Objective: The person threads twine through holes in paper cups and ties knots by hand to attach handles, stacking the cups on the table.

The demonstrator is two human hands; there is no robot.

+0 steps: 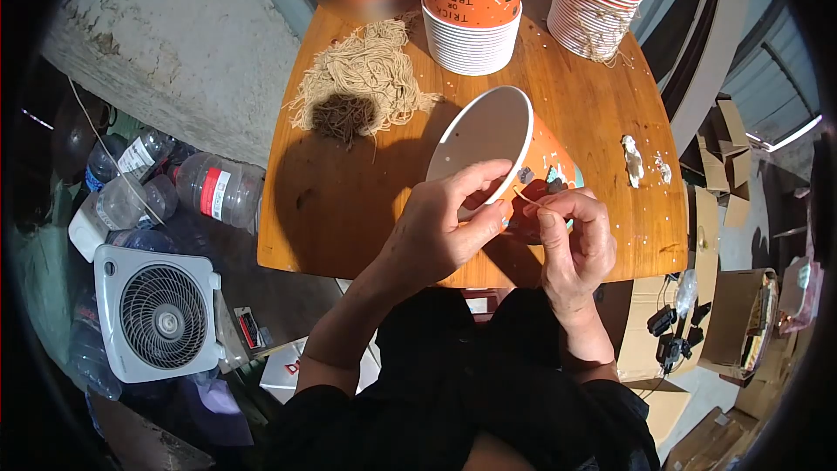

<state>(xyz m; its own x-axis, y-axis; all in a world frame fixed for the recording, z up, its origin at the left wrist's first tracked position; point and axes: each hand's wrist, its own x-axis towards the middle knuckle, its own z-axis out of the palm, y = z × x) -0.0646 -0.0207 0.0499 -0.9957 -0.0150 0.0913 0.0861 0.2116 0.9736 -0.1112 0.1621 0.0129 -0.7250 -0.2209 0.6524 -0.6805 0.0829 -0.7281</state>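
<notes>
A paper bucket (pixel 482 141) with a white inside and an orange printed outside lies tilted over the front of the wooden table (pixel 336 227). My left hand (pixel 436 222) grips its rim, thumb outside and fingers reaching in. Beside the bucket's outer wall, my right hand (pixel 577 240) is closed in a pinch on a thin tan string (pixel 523 198), which runs toward the rim near my left thumb. Where the string meets the bucket is too small to make out. A loose heap of tan strings (pixel 370 74) lies at the table's back left, partly in shadow.
Stacked paper buckets (pixel 475 35) stand at the table's back, and another stack (pixel 591 17) at the right has strings hanging on it. White scraps (pixel 632 161) lie at the right edge. A box fan (pixel 166 323) and plastic bottles (pixel 218 192) are at left, cardboard boxes (pixel 737 323) at right.
</notes>
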